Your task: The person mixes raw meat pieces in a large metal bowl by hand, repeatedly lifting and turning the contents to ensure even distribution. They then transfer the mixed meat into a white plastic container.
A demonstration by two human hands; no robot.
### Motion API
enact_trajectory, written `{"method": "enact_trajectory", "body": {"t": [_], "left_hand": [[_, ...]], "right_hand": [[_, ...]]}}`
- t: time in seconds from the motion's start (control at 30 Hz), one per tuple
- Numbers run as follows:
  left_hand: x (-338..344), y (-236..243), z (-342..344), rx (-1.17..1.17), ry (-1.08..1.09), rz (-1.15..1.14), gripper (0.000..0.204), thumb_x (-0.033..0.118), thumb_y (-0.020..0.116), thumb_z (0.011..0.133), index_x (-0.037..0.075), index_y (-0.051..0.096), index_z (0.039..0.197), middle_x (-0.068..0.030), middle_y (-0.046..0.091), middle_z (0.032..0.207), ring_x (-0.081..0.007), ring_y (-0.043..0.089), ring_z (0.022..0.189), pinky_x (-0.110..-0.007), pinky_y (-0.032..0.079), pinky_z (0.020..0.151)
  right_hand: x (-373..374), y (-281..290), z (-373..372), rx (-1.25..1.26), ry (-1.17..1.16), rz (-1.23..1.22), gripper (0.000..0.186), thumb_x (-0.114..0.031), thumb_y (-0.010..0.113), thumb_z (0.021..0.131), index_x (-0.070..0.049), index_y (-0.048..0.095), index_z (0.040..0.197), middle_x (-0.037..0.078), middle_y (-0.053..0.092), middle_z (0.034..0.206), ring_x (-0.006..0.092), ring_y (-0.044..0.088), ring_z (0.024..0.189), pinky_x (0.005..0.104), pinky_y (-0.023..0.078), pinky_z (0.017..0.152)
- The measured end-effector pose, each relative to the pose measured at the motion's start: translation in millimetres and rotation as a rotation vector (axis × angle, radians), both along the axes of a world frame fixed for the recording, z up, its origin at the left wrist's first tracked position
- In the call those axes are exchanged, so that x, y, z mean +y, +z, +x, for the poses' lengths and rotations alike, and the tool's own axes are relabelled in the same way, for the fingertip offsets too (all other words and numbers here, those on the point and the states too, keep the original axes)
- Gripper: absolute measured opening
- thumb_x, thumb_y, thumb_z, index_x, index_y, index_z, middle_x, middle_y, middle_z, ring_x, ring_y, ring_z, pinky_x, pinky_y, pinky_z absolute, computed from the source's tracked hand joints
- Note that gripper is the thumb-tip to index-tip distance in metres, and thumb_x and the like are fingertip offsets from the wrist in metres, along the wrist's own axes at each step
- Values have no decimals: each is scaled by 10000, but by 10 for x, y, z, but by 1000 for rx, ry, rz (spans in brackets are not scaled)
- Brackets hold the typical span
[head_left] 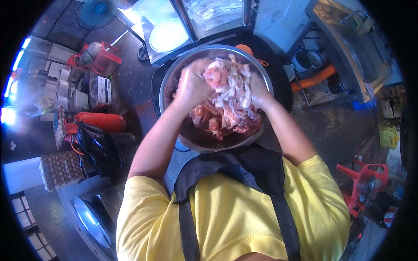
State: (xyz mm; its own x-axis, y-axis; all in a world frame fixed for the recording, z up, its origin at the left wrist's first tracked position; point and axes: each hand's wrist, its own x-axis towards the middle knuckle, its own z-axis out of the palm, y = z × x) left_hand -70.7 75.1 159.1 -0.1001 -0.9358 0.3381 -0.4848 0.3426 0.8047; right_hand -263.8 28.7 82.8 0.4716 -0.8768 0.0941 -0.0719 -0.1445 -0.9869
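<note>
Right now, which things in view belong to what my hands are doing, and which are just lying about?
In use:
- left hand and right hand, at the meat
- raw meat
- metal bowl

Lying about:
- red cylinder
- black plastic bag
- stacked egg trays
- fan

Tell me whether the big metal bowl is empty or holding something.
Not empty: raw meat pieces lie in the metal bowl, with bare metal showing along its near side.
</note>
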Motion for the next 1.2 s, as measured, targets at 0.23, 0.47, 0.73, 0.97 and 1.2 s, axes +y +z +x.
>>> {"method": "enact_trajectory", "body": {"t": [0.23, 0.47, 0.73, 0.97, 1.2], "left_hand": [[-111, 716, 134, -267, 164, -55, 531, 116, 804, 642, 59, 603, 1130, -133, 642, 1066, -244, 636, 957, -365, 514, 832], [161, -406, 361, -460, 164, -35, 269, 56, 634, 757, 52, 655, 1024, -192, 595, 1045, -380, 619, 973, -433, 521, 833], [460, -1608, 234, -637, -26, 200, 325, 108, 641, 754, 112, 638, 1079, -157, 619, 1059, -338, 600, 993, -417, 515, 815], [521, -1333, 132, -1003, 23, 435, 681, 237, 738, 726, 279, 447, 1341, -139, 323, 1448, -413, 440, 1253, -514, 513, 880], [-24, -1435, 80, -1189, -38, 592, 654, 293, 748, 735, 206, 472, 1322, -189, 485, 1328, -365, 627, 1042, -481, 540, 792]], "right_hand": [[-262, 849, 31, 47, 70, -60, 511, -210, 693, 848, 6, 493, 1266, 77, 619, 1121, 133, 591, 1041, 300, 441, 955], [63, 349, -110, 707, -106, -508, 424, -44, 588, 811, -173, 590, 1215, 140, 599, 1153, 355, 549, 1122, 440, 468, 934], [579, -512, 136, 717, 220, -762, 161, -124, 552, 786, -25, 609, 899, 134, 609, 915, 328, 588, 904, 426, 488, 768], [422, -307, 157, 990, -37, -870, 237, -172, 579, 785, -40, 610, 979, 138, 594, 968, 301, 546, 981, 418, 487, 799], [-248, -470, -115, 816, 51, 63, 620, -353, 699, 779, 52, 520, 1213, 292, 543, 1240, 376, 557, 1141, 419, 442, 959]]}}
